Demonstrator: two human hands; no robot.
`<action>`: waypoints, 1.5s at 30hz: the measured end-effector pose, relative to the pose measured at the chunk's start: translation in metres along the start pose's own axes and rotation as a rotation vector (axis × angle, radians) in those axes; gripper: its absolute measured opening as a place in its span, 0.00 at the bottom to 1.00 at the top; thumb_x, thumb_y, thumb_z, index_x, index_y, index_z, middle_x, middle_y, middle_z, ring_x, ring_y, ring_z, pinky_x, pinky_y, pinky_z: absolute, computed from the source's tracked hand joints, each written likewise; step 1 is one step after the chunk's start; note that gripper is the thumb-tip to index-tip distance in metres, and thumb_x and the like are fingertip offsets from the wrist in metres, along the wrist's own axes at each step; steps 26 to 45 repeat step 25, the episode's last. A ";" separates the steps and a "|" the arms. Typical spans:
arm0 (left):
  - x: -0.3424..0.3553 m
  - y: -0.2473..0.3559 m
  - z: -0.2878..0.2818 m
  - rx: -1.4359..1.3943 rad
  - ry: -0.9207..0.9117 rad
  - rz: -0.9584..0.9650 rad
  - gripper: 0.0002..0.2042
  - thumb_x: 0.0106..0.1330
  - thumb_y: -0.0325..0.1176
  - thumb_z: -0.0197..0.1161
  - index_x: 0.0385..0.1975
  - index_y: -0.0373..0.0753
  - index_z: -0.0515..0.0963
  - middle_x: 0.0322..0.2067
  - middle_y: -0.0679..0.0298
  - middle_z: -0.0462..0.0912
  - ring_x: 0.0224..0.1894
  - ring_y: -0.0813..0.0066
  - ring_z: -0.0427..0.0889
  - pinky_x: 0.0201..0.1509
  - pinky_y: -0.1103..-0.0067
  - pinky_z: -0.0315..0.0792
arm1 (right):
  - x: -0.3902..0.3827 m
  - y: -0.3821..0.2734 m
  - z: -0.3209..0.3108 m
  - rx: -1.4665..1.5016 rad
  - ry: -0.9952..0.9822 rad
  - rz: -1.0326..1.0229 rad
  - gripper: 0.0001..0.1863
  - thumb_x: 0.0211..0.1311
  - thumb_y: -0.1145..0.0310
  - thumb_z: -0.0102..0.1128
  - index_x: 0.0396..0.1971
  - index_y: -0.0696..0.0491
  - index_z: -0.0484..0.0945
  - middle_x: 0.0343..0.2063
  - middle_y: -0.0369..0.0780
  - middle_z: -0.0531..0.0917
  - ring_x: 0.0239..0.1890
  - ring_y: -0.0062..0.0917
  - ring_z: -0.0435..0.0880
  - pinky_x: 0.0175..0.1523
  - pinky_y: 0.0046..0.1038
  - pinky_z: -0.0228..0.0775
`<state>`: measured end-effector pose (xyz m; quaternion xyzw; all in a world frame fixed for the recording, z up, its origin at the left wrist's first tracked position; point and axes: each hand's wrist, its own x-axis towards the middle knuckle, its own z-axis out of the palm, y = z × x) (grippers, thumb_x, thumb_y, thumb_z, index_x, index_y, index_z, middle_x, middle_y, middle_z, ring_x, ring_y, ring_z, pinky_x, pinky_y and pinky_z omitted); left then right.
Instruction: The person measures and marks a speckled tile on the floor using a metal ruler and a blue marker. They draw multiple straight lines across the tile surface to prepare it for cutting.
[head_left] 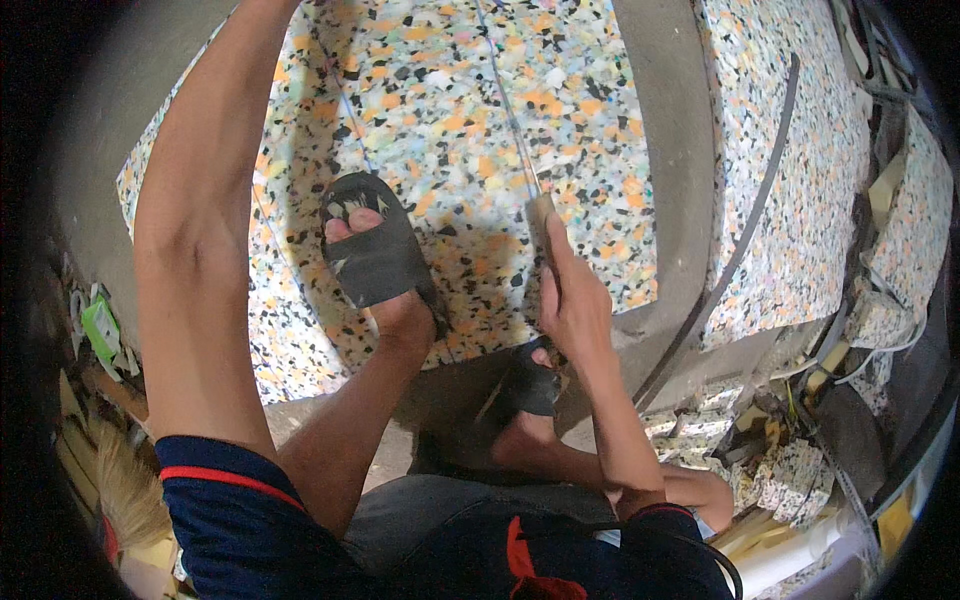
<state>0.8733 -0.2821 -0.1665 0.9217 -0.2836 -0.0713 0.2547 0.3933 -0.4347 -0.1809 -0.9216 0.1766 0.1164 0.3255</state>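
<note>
My right hand (575,305) is closed around the tan handle of a long, thin-bladed knife (541,207). The blade points away from me along a dark line on a speckled foam sheet (590,150), which lies on the floor. I cannot tell how deep the blade sits in the foam. My left arm stretches forward over the sheet's left side, and its hand lies beyond the top edge of the picture. One foot in a black slide sandal (375,260) stands on the foam between my arms. Thin lines run lengthwise on the sheet.
Another speckled foam sheet (750,300) lies to the right, with a long dark strip (765,190) across it. Foam scraps (795,485) pile up at the lower right. At the left are a green packet (100,335) and a straw-coloured broom (130,490).
</note>
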 end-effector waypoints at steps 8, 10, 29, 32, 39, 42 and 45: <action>0.003 -0.001 0.002 0.022 0.018 -0.051 0.41 0.47 0.41 0.80 0.63 0.29 0.73 0.54 0.42 0.83 0.60 0.50 0.80 0.65 0.64 0.72 | 0.044 -0.007 0.016 -0.073 0.106 -0.109 0.41 0.68 0.75 0.53 0.79 0.37 0.54 0.22 0.44 0.79 0.19 0.35 0.76 0.22 0.36 0.65; -0.001 0.003 -0.001 0.005 0.018 -0.083 0.41 0.47 0.41 0.80 0.63 0.29 0.73 0.54 0.42 0.83 0.60 0.50 0.80 0.65 0.64 0.72 | 0.013 -0.005 0.008 -0.074 0.065 -0.076 0.41 0.67 0.75 0.54 0.79 0.36 0.54 0.22 0.44 0.79 0.19 0.34 0.76 0.22 0.35 0.65; -0.002 0.003 -0.004 0.046 0.070 -0.039 0.38 0.50 0.39 0.77 0.63 0.32 0.73 0.57 0.45 0.81 0.62 0.51 0.77 0.68 0.63 0.70 | 0.034 -0.013 0.005 -0.102 -0.046 -0.008 0.47 0.64 0.77 0.58 0.80 0.34 0.49 0.23 0.47 0.80 0.20 0.37 0.81 0.22 0.39 0.70; -0.002 0.003 -0.004 0.046 0.070 -0.039 0.38 0.50 0.39 0.77 0.63 0.32 0.73 0.57 0.45 0.81 0.62 0.51 0.77 0.68 0.63 0.70 | 0.034 -0.013 0.005 -0.102 -0.046 -0.008 0.47 0.64 0.77 0.58 0.80 0.34 0.49 0.23 0.47 0.80 0.20 0.37 0.81 0.22 0.39 0.70; -0.002 0.003 -0.004 0.046 0.070 -0.039 0.38 0.50 0.39 0.77 0.63 0.32 0.73 0.57 0.45 0.81 0.62 0.51 0.77 0.68 0.63 0.70 | 0.034 -0.013 0.005 -0.102 -0.046 -0.008 0.47 0.64 0.77 0.58 0.80 0.34 0.49 0.23 0.47 0.80 0.20 0.37 0.81 0.22 0.39 0.70; -0.002 0.003 -0.004 0.046 0.070 -0.039 0.38 0.50 0.39 0.77 0.63 0.32 0.73 0.57 0.45 0.81 0.62 0.51 0.77 0.68 0.63 0.70 | 0.034 -0.013 0.005 -0.102 -0.046 -0.008 0.47 0.64 0.77 0.58 0.80 0.34 0.49 0.23 0.47 0.80 0.20 0.37 0.81 0.22 0.39 0.70; -0.002 0.003 -0.004 0.046 0.070 -0.039 0.38 0.50 0.39 0.77 0.63 0.32 0.73 0.57 0.45 0.81 0.62 0.51 0.77 0.68 0.63 0.70 | 0.034 -0.013 0.005 -0.102 -0.046 -0.008 0.47 0.64 0.77 0.58 0.80 0.34 0.49 0.23 0.47 0.80 0.20 0.37 0.81 0.22 0.39 0.70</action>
